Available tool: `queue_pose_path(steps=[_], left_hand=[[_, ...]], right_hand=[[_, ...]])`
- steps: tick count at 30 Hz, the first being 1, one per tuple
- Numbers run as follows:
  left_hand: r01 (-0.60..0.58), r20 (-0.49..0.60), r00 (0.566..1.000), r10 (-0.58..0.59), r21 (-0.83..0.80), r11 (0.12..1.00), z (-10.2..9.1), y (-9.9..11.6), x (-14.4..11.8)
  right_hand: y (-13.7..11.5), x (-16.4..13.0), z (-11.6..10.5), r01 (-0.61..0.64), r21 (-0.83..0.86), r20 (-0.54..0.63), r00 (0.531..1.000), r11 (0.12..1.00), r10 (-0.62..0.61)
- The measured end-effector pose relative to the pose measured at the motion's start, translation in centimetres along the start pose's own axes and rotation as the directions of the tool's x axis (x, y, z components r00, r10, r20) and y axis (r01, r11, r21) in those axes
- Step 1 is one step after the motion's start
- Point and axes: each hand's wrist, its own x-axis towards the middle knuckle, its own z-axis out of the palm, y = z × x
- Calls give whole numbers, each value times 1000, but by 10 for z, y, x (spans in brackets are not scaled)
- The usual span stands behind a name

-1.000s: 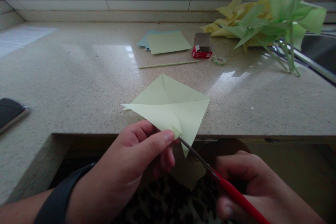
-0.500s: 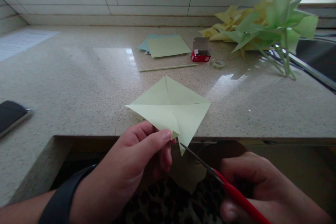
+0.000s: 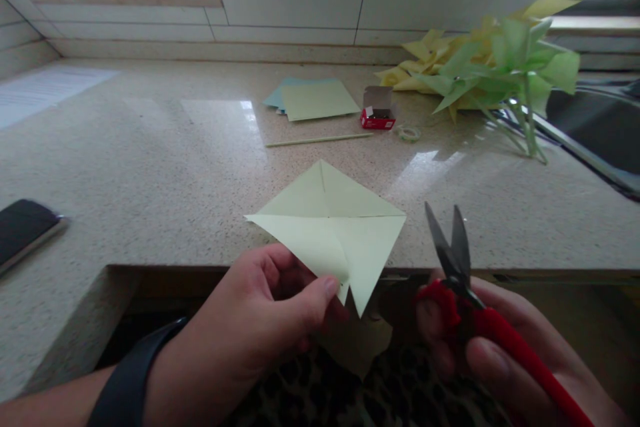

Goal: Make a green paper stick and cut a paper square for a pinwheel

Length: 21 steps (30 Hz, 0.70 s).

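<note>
A pale green square of paper (image 3: 327,217) lies cornerwise over the counter's front edge, with creases crossing at its middle. A slit splits its near corner into two points. My left hand (image 3: 285,320) pinches the paper at the left side of that slit, thumb on top. In my right hand (image 3: 480,340) are red-handled scissors (image 3: 456,260), their blades parted and pointing up, to the right of the paper and apart from it. A dark band (image 3: 135,373) circles my left wrist.
Behind the paper lie a thin pale stick (image 3: 320,140), a stack of coloured sheets (image 3: 323,100), a red box (image 3: 378,121) and a tape roll (image 3: 409,134). Paper pinwheels (image 3: 505,73) rest by the sink (image 3: 600,127). A dark flat object (image 3: 27,230) sits at left; printed sheets (image 3: 50,90) lie behind.
The scissors have moved right and turned upward, away from the slit, and their blades have spread. My left hand has straightened the folded flap beside the slit.
</note>
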Motion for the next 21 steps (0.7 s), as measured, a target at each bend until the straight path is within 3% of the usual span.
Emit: queue_pose_path(steps=[2, 4, 8, 15, 21], left_hand=[[-26, -7, 1000, 26, 9, 1000, 2, 1, -1], [-36, -11, 999, 36, 9, 999, 3, 2, -2], [-61, 32, 998, 61, 0, 998, 1, -2, -4], [-92, 103, 990, 95, -36, 995, -1, -7, -2], [-65, 142, 986, 82, -121, 991, 1, -6, -3]], right_hand=[[-12, 6, 9, -3, -6, 57, 998, 1000, 3], [-23, 12, 18, 72, -50, 100, 993, 996, -66], [-34, 19, 33, 174, -24, 8, 985, 985, -174], [-30, 24, 57, 60, 90, 45, 997, 994, -64], [-31, 27, 62, 11, 187, 126, 991, 982, -35]])
